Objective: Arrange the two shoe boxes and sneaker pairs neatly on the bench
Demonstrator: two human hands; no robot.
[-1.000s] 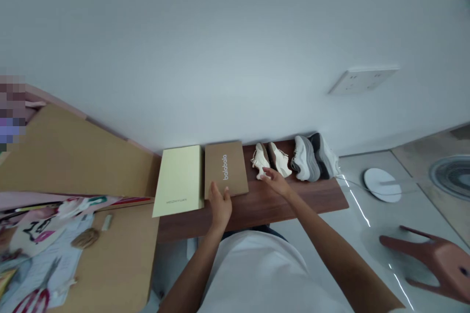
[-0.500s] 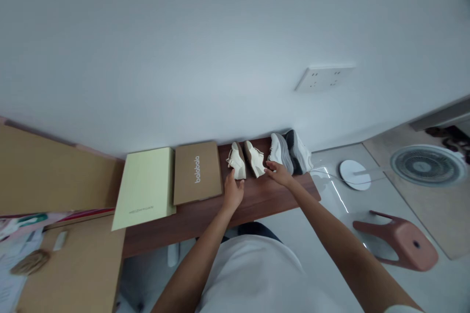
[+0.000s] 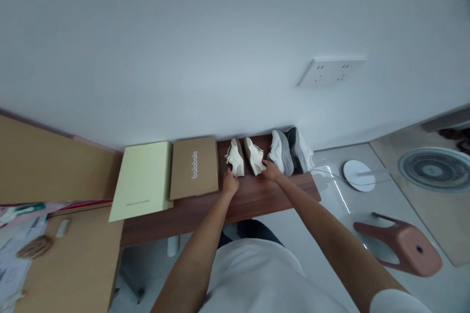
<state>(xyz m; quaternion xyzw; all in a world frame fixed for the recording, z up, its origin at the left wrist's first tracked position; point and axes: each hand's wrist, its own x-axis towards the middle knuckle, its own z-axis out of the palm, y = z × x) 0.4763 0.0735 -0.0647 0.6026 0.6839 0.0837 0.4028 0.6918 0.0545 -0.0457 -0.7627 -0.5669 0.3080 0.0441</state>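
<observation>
On the left, the pale-yellow MEIZHIYUAN box on the wooden bench, brown balabala shoebox right beside it! Here's the left hand at the near end of the first cream sneaker; whether it's clamped on, can't tell. Close by on the bench, the second cream sneaker, the right hand at its near end, that grip unreadable too. Then the white-and-grey sneakers, and off the bench, a pink stool and pedestal fan!
</observation>
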